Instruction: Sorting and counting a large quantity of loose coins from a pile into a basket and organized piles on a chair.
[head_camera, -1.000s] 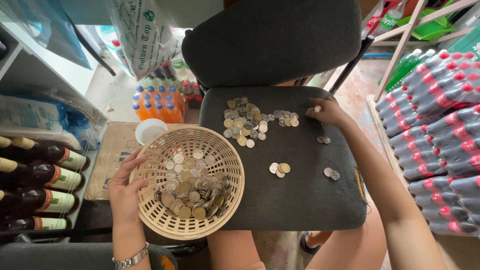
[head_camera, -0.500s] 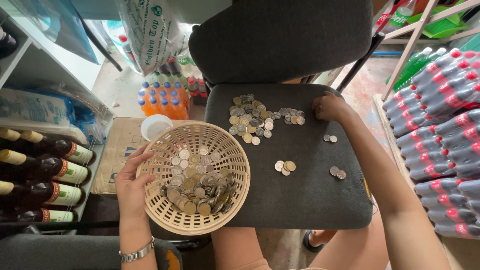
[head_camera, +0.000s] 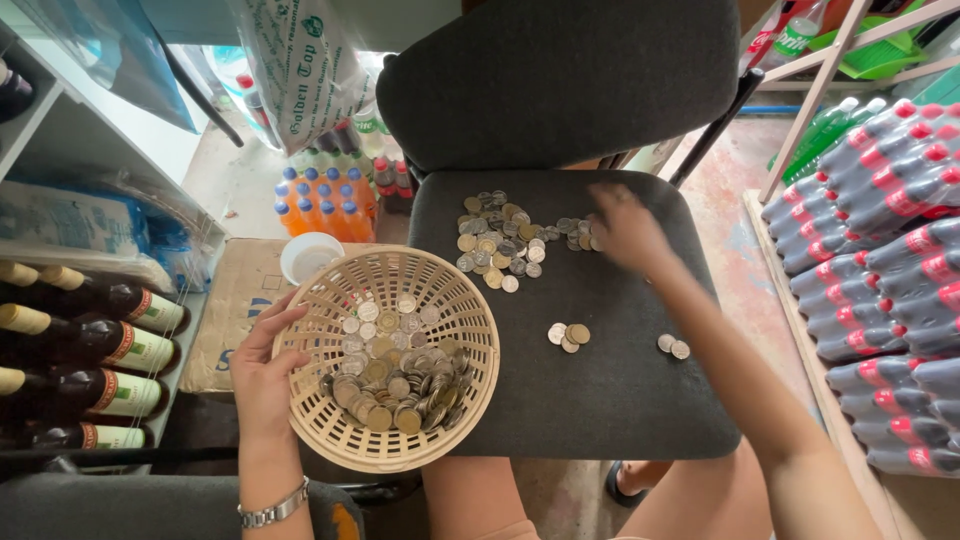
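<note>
Holding: left hand (head_camera: 262, 375) grips the rim of the round woven basket (head_camera: 330, 440), full of coins, at the chair seat's (head_camera: 620, 400) left front edge.
Right hand (head_camera: 628, 232): blurred over the seat's rear; whether it pinches a coin cannot be told.
Coin pile (head_camera: 505, 240): spread on the seat's rear left, just beside that hand.
Small coin groups (head_camera: 568, 336): mid-seat.
Bottles (head_camera: 90, 345): shelved left of the seat.

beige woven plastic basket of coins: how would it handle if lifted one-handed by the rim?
The round beige woven plastic basket probably feels heavy: coins pile toward its near side. Thin openwork walls likely flex. Left hand grips one edge only, so it may tip.
</note>
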